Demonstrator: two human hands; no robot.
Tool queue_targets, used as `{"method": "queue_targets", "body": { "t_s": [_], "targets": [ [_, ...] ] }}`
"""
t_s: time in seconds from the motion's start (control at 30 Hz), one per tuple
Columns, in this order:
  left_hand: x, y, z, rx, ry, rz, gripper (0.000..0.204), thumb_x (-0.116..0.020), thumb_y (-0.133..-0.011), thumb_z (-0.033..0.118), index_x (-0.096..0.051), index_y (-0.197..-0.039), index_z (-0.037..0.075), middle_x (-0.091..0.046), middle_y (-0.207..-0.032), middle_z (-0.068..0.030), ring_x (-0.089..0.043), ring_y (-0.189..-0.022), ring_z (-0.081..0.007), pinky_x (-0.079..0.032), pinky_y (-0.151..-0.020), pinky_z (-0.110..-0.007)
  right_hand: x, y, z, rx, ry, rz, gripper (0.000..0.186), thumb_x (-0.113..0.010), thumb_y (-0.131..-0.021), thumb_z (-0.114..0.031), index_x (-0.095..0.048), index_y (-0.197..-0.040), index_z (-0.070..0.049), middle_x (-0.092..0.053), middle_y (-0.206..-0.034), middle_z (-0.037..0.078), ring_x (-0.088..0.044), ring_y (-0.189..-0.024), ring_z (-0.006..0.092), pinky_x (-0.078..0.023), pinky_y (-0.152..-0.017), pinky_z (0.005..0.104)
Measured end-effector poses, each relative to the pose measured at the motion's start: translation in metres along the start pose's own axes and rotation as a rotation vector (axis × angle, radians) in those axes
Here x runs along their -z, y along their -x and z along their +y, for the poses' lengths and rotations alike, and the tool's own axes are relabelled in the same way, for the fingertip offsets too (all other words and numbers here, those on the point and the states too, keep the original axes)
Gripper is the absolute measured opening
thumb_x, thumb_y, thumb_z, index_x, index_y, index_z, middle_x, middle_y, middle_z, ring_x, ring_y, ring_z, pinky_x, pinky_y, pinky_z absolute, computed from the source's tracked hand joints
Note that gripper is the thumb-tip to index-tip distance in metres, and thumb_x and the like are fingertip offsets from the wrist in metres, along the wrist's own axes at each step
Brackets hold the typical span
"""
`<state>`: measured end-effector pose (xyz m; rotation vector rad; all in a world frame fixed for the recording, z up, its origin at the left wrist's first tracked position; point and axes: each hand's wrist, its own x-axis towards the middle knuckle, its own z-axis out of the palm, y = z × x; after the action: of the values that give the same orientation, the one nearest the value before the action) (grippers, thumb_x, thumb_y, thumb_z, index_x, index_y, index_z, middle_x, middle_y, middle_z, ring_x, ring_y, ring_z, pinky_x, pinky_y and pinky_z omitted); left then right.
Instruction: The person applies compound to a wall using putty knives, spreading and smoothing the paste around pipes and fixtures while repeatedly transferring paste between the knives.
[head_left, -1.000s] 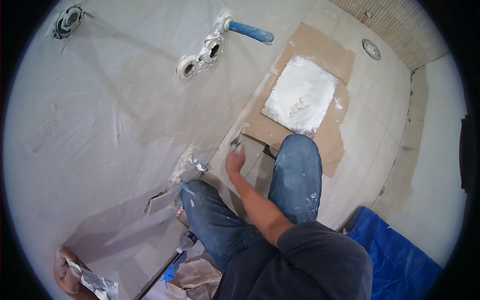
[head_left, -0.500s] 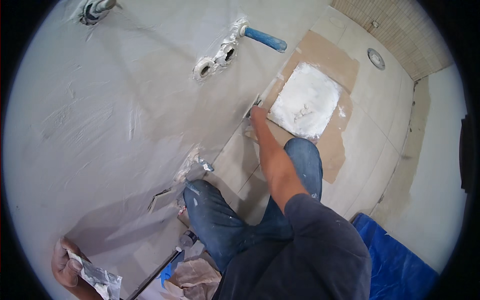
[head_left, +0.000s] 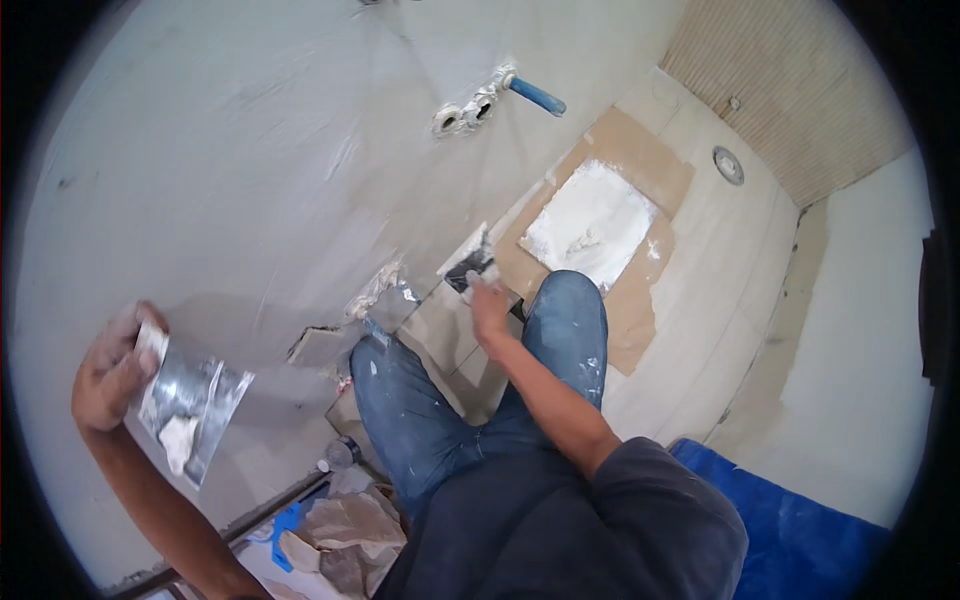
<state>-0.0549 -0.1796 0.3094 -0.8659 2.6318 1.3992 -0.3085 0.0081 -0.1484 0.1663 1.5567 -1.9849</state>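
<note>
At the lower left, my left hand [head_left: 115, 375] grips a wide metal putty knife [head_left: 205, 385] with a lump of white plaster [head_left: 178, 443] on its blade. Its fingers wrap over the whitened handle edge. My right hand [head_left: 487, 300], in front of my knees, is closed on a smaller scraper [head_left: 470, 268] with a dark blade and white plaster along its edge. The scraper is near the foot of the grey plastered wall [head_left: 230, 210]; whether it touches the wall I cannot tell. Beyond my right knee lies a white plaster-covered board [head_left: 600, 220].
Brown cardboard [head_left: 665, 165] lies beneath the board on the tiled floor [head_left: 715, 290]. A blue pipe [head_left: 537, 97] sticks out of the wall beside two round holes. Crumpled brown paper [head_left: 345, 530] is by my left leg, and a blue sheet [head_left: 790, 530] lies at the lower right.
My left hand has risen with its putty knife, now fully in view. My right hand has drawn back toward my knees, showing the scraper. The view has shifted.
</note>
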Motion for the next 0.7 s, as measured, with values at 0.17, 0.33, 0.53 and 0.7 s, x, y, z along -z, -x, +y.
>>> {"method": "queue_targets", "body": {
  "t_s": [0.17,0.33,0.53,0.7],
  "targets": [
    [-0.094,-0.009,-0.055,-0.155,0.357,0.12,0.032,-0.065,-0.085,0.03,-0.057,-0.103,0.004,-0.052,-0.092,0.0016,-0.047,-0.085,-0.0087,-0.038,-0.074,-0.024,0.068,0.069,-0.067,0.102,-0.426,-0.381,0.03,-0.056,-0.091,-0.016,-0.052,-0.113,0.005,-0.057,-0.094,0.006,-0.058,-0.087,0.0183,-0.054,-0.079,0.0333],
    [-0.258,-0.054,-0.111,0.055,1.223,0.245,0.032,-0.058,-0.093,0.016,-0.052,-0.121,0.001,-0.063,-0.1,-0.0046,-0.061,-0.088,-0.0118,-0.05,-0.076,-0.028,0.091,0.126,-0.108,0.608,0.196,-0.357,0.031,-0.047,-0.096,-0.014,-0.049,-0.12,0.007,-0.06,-0.108,0.013,-0.061,-0.098,0.0225,-0.052,-0.086,0.0353],
    [-0.328,-0.054,-0.112,0.116,1.646,0.473,0.025,-0.049,-0.098,0.015,-0.051,-0.117,0.001,-0.063,-0.104,-0.0085,-0.065,-0.091,-0.0182,-0.055,-0.081,-0.033,0.057,0.182,-0.141,1.348,0.606,-0.783,0.041,-0.057,-0.09,-0.005,-0.049,-0.129,-0.013,-0.059,-0.118,0.022,-0.061,-0.101,0.039,-0.049,-0.088,0.0506],
    [-0.319,-0.033,-0.112,0.046,1.638,0.549,0.02,-0.045,-0.098,0.015,-0.052,-0.112,0.001,-0.062,-0.102,-0.0096,-0.065,-0.089,-0.018,-0.056,-0.076,-0.034,0.038,0.183,-0.138,1.459,0.9,-0.89,0.054,-0.065,-0.07,0.004,-0.062,-0.12,-0.016,-0.06,-0.124,0.013,-0.058,-0.109,0.0348,-0.049,-0.091,0.044]
  ]
}}
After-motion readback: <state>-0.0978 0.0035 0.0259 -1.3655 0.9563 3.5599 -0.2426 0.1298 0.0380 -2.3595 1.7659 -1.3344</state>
